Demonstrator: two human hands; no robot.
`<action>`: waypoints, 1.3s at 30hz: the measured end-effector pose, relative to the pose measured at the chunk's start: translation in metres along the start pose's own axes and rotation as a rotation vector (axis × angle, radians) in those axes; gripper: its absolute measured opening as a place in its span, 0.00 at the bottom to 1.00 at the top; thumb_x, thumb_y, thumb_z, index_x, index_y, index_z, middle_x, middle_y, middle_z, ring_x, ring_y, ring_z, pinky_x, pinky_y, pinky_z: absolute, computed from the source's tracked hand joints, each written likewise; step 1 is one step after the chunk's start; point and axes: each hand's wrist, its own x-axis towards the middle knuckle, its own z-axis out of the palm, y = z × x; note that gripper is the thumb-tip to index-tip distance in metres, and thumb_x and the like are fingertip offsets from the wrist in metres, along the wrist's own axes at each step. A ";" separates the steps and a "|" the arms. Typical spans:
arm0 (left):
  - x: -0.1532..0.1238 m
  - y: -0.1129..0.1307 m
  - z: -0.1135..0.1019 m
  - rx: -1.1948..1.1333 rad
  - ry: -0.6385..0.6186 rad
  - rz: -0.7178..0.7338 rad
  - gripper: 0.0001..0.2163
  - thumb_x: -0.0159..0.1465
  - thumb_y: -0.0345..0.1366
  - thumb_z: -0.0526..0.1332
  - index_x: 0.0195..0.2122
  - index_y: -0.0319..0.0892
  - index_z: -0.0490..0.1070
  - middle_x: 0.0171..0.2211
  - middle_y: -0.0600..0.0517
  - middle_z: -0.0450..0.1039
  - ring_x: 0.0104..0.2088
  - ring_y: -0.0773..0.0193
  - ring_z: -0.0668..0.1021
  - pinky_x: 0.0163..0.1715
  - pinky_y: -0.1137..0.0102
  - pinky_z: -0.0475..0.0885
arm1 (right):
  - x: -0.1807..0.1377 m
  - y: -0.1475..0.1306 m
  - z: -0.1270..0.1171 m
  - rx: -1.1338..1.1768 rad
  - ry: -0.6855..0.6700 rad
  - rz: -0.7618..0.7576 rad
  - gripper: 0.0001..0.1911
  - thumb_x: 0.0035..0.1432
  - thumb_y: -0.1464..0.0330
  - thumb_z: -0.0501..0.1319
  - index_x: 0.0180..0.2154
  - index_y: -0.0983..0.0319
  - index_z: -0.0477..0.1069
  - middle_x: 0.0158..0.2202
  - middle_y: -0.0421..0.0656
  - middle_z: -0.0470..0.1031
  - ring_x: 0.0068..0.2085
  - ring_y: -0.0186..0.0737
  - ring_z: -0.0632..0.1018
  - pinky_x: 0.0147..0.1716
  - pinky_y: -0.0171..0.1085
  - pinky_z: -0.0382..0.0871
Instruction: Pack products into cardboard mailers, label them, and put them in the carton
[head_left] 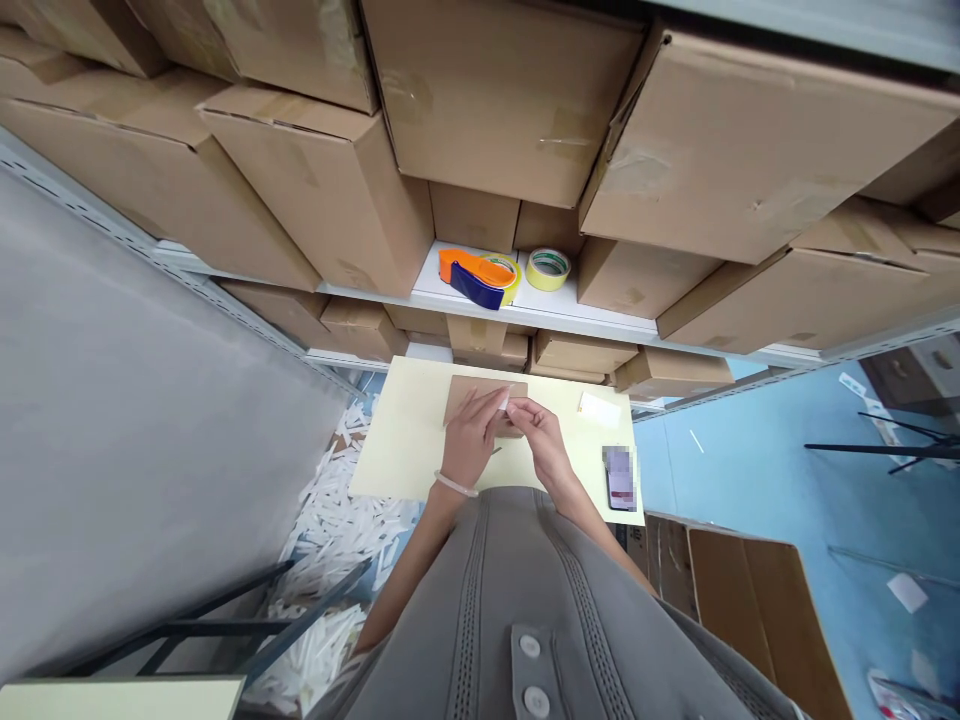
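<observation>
White slip sits between both hands (print inside tape roll unreadable).

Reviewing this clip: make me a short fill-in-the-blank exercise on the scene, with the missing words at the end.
1. The bracelet circles the person's ____ wrist.
2. The small piece where the left hand and right hand meet is ____ in colour.
3. Seen from the wearer, the phone lies toward the ____ side of the table.
4. On the shelf, the tape dispenser is coloured orange and ____.

Missing words: left; white; right; blue.
</observation>
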 end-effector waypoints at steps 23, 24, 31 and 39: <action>-0.019 0.029 0.008 0.074 -0.015 -0.034 0.18 0.70 0.33 0.47 0.59 0.47 0.62 0.53 0.49 0.73 0.53 0.65 0.74 0.61 0.58 0.62 | -0.019 -0.004 -0.014 -0.069 -0.001 -0.059 0.11 0.52 0.58 0.65 0.32 0.58 0.72 0.33 0.40 0.76 0.37 0.38 0.75 0.43 0.37 0.68; -0.020 0.029 0.008 0.072 -0.009 -0.038 0.18 0.70 0.33 0.47 0.59 0.47 0.62 0.53 0.49 0.73 0.53 0.65 0.75 0.61 0.58 0.63 | -0.019 -0.004 -0.013 -0.058 -0.007 -0.053 0.11 0.53 0.58 0.65 0.32 0.58 0.72 0.33 0.40 0.76 0.37 0.38 0.75 0.43 0.37 0.68; -0.026 0.030 0.005 -0.053 0.042 -0.093 0.18 0.70 0.35 0.48 0.60 0.48 0.63 0.52 0.50 0.74 0.52 0.64 0.75 0.59 0.59 0.66 | -0.022 -0.004 -0.010 0.034 -0.081 -0.021 0.12 0.51 0.57 0.66 0.31 0.58 0.72 0.32 0.40 0.74 0.37 0.38 0.73 0.43 0.37 0.66; -0.029 0.034 0.004 -0.235 0.023 -0.182 0.17 0.70 0.38 0.49 0.58 0.49 0.65 0.54 0.51 0.72 0.54 0.62 0.74 0.60 0.59 0.65 | -0.016 0.005 -0.012 0.209 -0.108 0.146 0.12 0.45 0.58 0.70 0.28 0.58 0.74 0.28 0.38 0.69 0.30 0.34 0.66 0.34 0.35 0.61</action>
